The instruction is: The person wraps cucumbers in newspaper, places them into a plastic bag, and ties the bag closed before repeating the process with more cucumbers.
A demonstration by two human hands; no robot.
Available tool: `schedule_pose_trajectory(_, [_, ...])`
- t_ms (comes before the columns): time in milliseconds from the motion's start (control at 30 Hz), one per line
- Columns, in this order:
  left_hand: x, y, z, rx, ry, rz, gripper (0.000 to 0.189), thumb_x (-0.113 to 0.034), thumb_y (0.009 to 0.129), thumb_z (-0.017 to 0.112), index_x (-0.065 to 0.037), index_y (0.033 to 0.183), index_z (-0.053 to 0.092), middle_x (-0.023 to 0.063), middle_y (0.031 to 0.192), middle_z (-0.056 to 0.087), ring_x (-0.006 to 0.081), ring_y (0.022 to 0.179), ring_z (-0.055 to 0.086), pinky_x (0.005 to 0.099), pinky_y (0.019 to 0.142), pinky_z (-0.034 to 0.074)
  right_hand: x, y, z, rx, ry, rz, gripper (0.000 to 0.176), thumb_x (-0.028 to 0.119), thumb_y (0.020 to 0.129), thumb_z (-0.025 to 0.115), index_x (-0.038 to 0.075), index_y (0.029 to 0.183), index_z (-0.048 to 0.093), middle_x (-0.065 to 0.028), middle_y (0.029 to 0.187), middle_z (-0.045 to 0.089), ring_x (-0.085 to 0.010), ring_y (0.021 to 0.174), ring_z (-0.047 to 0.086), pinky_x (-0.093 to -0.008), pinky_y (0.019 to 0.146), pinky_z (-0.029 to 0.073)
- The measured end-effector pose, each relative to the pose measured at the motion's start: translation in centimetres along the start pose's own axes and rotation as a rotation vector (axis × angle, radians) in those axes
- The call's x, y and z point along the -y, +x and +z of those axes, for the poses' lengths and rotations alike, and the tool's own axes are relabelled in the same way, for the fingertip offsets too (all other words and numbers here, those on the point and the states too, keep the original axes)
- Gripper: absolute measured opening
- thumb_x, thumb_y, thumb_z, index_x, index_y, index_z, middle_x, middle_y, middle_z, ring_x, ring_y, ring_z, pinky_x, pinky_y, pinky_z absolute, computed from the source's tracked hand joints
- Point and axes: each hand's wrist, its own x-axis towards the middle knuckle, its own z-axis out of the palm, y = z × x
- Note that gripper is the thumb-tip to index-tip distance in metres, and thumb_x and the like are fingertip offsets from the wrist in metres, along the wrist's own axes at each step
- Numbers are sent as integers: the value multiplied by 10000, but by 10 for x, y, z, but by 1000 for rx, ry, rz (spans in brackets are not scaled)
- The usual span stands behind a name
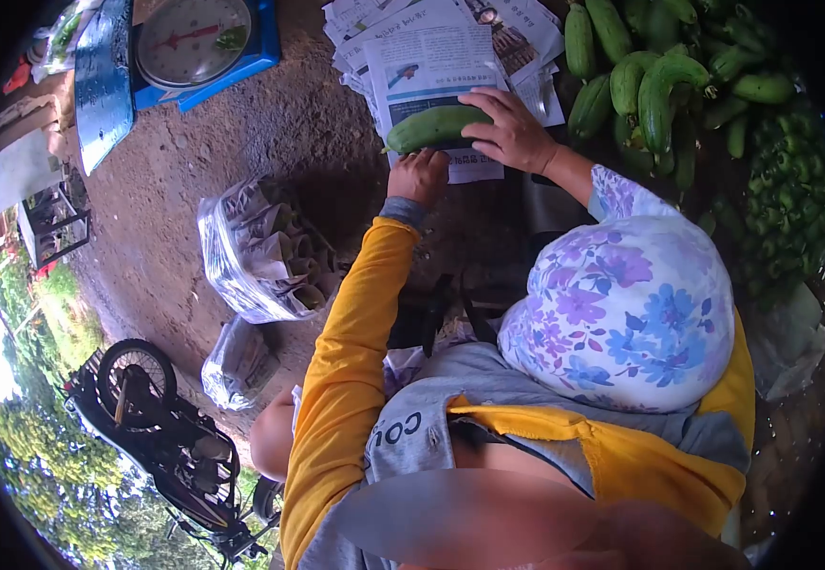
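Covering the right end of the cucumber (426, 128), the right hand (512, 131) is hiding that tip. Its fingers are spreading apart, some reaching over the far side and others resting nearer the body. The left hand (419, 178) is touching the near edge close to the left end; its fingers are curling together, but their tips are hidden, so whether they are pinching cannot be told.

The cucumber is lying on the newspaper (436, 71), its long axis running crosswise, left to right, the right end tilting slightly away from the person. Its narrow left tip is showing, pointing left.

Other cucumbers (659, 100) are lying in a heap to the right, beside small green produce (792, 190) that the dark border is partly cutting off. Left of the arms, a plastic bag (265, 247) is holding paper-wrapped items whose contents are hard to make out. A blue scale (194, 43) is standing at the upper left, cut off at the top.
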Motion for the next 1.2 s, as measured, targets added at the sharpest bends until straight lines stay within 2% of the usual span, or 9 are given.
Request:
schedule_pose_trajectory(33, [-5, 0, -3, -20, -12, 1, 77, -117, 740, 607, -120, 816, 592, 70, 783, 603, 282, 695, 622, 385, 620, 505, 4, -9, -3, 19, 32, 4, 210, 235, 660, 731, 146, 834, 654, -63, 1380, 387, -266, 1306, 306, -450, 1038, 298])
schedule_pose_trajectory(167, [-2, -6, -6, -58, -53, -57, 118, -95, 751, 594, -113, 866, 613, 84, 840, 626, 293, 708, 630, 401, 633, 516, 31, -33, 12, 241, -6, -37, 265, 282, 652, 746, 155, 871, 669, -15, 1506, 210, -247, 1410, 105, -573, 1082, 147])
schedule_pose_trajectory(267, [-3, -4, -9, -31, -62, -106, 167, -77, 756, 582, -109, 913, 632, 92, 873, 642, 293, 730, 641, 398, 638, 525, 33, -43, 35, 177, -232, -44, 279, 292, 674, 731, 122, 884, 662, -19, 1502, 216, -240, 1407, 111, -563, 1087, 144])
schedule_pose_trajectory(533, [-5, 2, -21, -45, -139, -108, 231, -66, 729, 556, -118, 941, 633, 83, 862, 643, 299, 717, 640, 403, 635, 527, 25, -36, 29, 188, -140, 7, 103, 180, 803, 562, 110, 819, 636, 4, 1477, 285, -194, 1386, 204, -551, 1079, 182])
schedule_pose_trajectory(700, [0, 4, -22, 28, -162, -167, 217, -62, 740, 553, -111, 926, 655, 92, 876, 655, 303, 760, 644, 406, 661, 527, 44, -25, 57, 45, -99, -79, 177, 203, 781, 595, 106, 916, 655, 8, 1483, 265, -199, 1386, 203, -541, 1076, 203])
schedule_pose_trajectory(800, [-4, 9, -32, 80, -187, -203, 196, -67, 749, 558, -99, 909, 667, 102, 869, 665, 301, 775, 649, 399, 677, 528, 33, -21, 52, 220, -125, -47, 298, 219, 750, 636, 110, 1027, 637, 12, 1486, 253, -199, 1385, 201, -529, 1076, 214])
schedule_pose_trajectory(933, [0, 16, -39, 123, -232, -209, 182, -111, 758, 595, -79, 919, 674, 111, 888, 678, 290, 798, 661, 378, 713, 530, 28, -16, 57, 27, -72, -35, 443, 195, 724, 661, 117, 1151, 572, 17, 1465, 291, -201, 1367, 238, -503, 1076, 232])
schedule_pose_trajectory(1133, [-14, 20, -69, 250, -312, -215, 279, -208, 748, 691, -65, 987, 667, 120, 918, 682, 291, 843, 662, 365, 755, 527, 19, -5, 21, 69, 96, -47, 53, 121, 724, 634, 76, 745, 616, -28, 1324, 475, -218, 1290, 382, -486, 1069, 248])
schedule_pose_trajectory(1200, [-9, 16, -62, 203, -335, -145, 290, -208, 744, 699, -71, 997, 665, 128, 929, 678, 296, 851, 658, 369, 754, 526, 14, -2, 18, 4, 109, -58, 47, 105, 693, 634, 59, 696, 622, -63, 1220, 536, -241, 1216, 449, -432, 1023, 328])
